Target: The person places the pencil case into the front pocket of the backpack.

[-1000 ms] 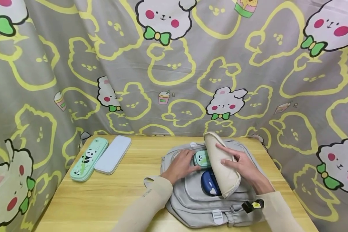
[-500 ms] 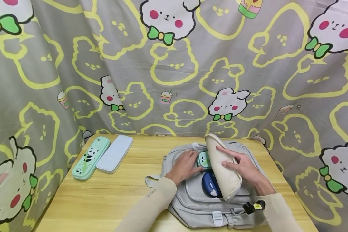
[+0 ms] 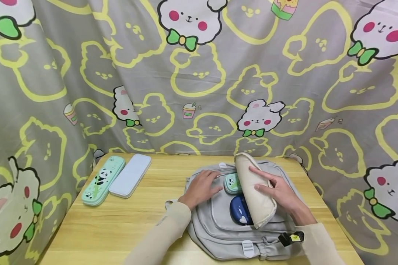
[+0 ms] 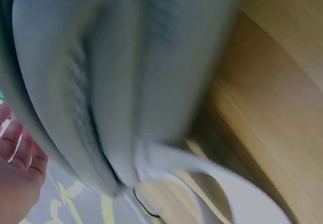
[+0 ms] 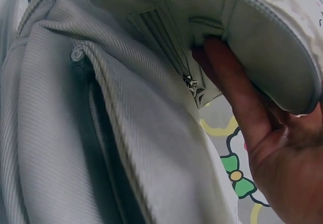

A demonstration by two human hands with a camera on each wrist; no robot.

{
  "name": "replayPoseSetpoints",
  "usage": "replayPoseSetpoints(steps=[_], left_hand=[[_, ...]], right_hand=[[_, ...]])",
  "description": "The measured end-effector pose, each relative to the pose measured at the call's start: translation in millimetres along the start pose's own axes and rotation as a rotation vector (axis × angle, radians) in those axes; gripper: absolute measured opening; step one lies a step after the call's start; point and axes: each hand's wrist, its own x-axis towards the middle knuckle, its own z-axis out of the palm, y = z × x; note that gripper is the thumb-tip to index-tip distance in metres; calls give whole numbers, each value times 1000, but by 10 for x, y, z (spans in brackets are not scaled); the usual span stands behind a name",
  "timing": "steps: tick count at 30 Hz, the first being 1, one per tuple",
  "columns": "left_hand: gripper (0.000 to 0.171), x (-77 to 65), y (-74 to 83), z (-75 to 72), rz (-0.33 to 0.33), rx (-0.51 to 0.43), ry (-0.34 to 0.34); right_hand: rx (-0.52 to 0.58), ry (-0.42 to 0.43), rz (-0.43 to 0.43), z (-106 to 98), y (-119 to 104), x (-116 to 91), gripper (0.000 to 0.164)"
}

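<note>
A grey backpack (image 3: 215,235) lies on the table, its cream front flap (image 3: 253,191) lifted. My right hand (image 3: 282,193) grips that flap by its edge; in the right wrist view, fingers (image 5: 232,77) reach along its inner side. A mint-green panda-print case (image 3: 232,183) and a dark blue rounded case (image 3: 240,210) with a white heart show at the opening, both partly covered by the flap. My left hand (image 3: 200,189) is just left of the green case, over the bag, fingers loosely bent and holding nothing. Only part of the left hand (image 4: 20,168) shows in the left wrist view.
At the table's left lie a long mint-green panda pencil case (image 3: 103,180) and a pale blue-white flat case (image 3: 130,176), side by side. A bag strap (image 4: 227,183) lies on the wooden table (image 3: 119,228). A printed curtain (image 3: 199,73) hangs behind and on both sides.
My left hand has drawn back to the left, away from the small green case that its fingers were at. The right hand keeps the flap lifted in about the same place.
</note>
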Motion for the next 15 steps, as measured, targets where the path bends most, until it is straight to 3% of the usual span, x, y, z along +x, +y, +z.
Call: replayPoseSetpoints(steps=[15], left_hand=[[42, -398, -581, -277, -109, -49, 106]], right_hand=[[9, 8, 0, 18, 34, -31, 59]])
